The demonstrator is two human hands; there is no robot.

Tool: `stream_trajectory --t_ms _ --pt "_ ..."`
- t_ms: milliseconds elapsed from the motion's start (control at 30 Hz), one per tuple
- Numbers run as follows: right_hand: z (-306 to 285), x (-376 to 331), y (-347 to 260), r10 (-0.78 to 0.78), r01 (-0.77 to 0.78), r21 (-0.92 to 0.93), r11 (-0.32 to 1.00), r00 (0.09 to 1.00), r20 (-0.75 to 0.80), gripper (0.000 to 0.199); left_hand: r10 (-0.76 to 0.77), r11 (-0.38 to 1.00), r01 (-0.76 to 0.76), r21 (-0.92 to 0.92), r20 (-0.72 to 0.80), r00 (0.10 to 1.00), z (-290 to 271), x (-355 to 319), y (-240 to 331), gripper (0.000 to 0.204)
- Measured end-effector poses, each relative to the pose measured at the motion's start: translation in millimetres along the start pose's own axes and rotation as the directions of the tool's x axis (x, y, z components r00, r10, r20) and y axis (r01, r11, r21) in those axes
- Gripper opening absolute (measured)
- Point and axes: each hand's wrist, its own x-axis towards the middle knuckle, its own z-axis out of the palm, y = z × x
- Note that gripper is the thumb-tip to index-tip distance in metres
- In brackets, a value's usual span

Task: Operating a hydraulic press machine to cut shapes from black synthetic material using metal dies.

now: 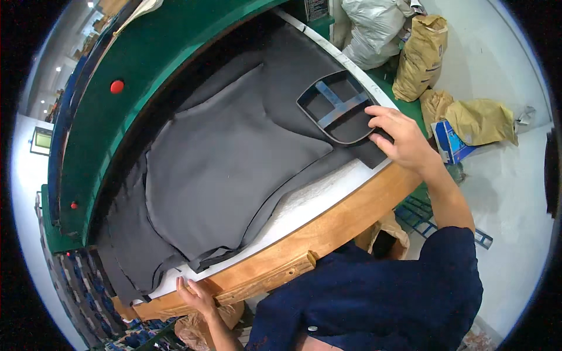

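Note:
A cutting die [341, 107], a dark rounded frame with blue bars crossing inside, lies on dark grey sheet material toward the right end of the table. My right hand [404, 137] pinches its right rim between thumb and fingers. On the near wooden edge [351, 196], at the left, rests my left hand [198, 297], fingers apart and holding nothing. Between the hands spreads the dark grey sheet [219, 169], with cut outlines and curved edges. A loose narrow strip hangs at its near side, and some white board [319, 190] shows beside it.
A green machine beam [146, 52] with a red button [117, 86] arches over the far side. Bags [420, 58] stand beyond the right end. A wooden block [287, 275] juts from the table's front. A paper bag [389, 237] sits below the front edge.

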Motion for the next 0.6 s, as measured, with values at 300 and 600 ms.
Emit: stream_trajectory --t_ms 300,600 --pt "5.5 -8.2 3.7 -0.077 0.074 -0.045 0.996 0.993 -0.087 0.025 0.092 0.993 -0.089 0.076 -0.037 0.995 0.2 -2.9 -7.1 0.033" --pt "5.2 -12.3 7.7 -0.052 0.056 0.034 0.998 0.993 -0.110 0.024 0.103 0.991 -0.099 0.088 -0.040 0.994 -0.1 -5.1 -14.9 0.032"
